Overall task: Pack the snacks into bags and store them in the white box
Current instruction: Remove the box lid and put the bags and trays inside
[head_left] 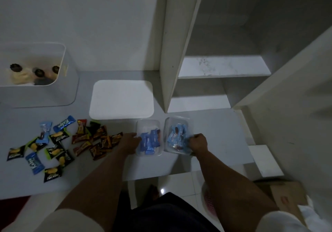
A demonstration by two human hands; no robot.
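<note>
A person leans over a pale counter [215,124], both bare arms stretched toward two clear plastic bags lying side by side near its right end. The left hand [129,142] rests at the left edge of the left bag [148,138], its fingers extended and touching the plastic; the bag holds several dark-blue wrapped snacks. The right hand [197,142] has its fingers curled round the lower right corner of the right bag [177,135], gripping the plastic; light-blue wrapped snacks fill this bag. To the left of the bags, loose snacks lie scattered on the counter: a cluster of brown and orange wrappers [96,140] just beside the left hand, and further left a spread of black-and-yellow packets [55,151] mixed with blue bars [64,124]. Behind the bags a flat white lid [122,99] lies on the counter. The white box [53,91] stands at the far left, well apart from the bags, open at the top, with a few dark-capped containers [39,72] visible inside. White shelving [222,68] rises at the right. The scene is dimly lit and fine print on the bagged wrappers cannot be read.
</note>
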